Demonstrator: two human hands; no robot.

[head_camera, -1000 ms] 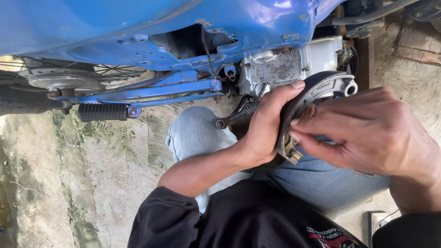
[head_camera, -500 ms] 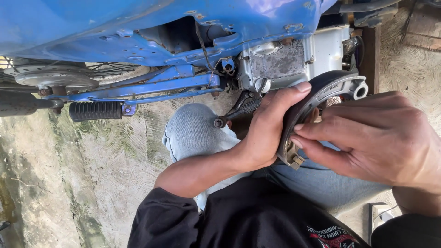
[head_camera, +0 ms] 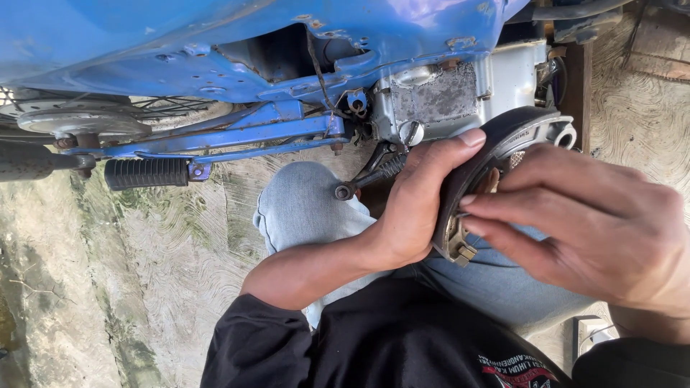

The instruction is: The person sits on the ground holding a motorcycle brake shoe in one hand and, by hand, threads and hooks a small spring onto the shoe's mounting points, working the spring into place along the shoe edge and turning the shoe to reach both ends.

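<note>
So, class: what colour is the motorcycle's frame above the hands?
Blue, the motorcycle frame; head view shows it best.

Left hand (head_camera: 413, 208) curled in a grip, right hand (head_camera: 596, 230) fingers pinched.

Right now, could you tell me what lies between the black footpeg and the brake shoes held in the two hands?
In the head view, the bent knee in light jeans lies between the black footpeg and the brake shoes, along with the left hand gripping them.

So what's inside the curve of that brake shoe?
Inside the brake shoe some brownish metal shows near the right hand's fingertips. The left hand covers the shoe's outer side; the right hides the rest.
</note>
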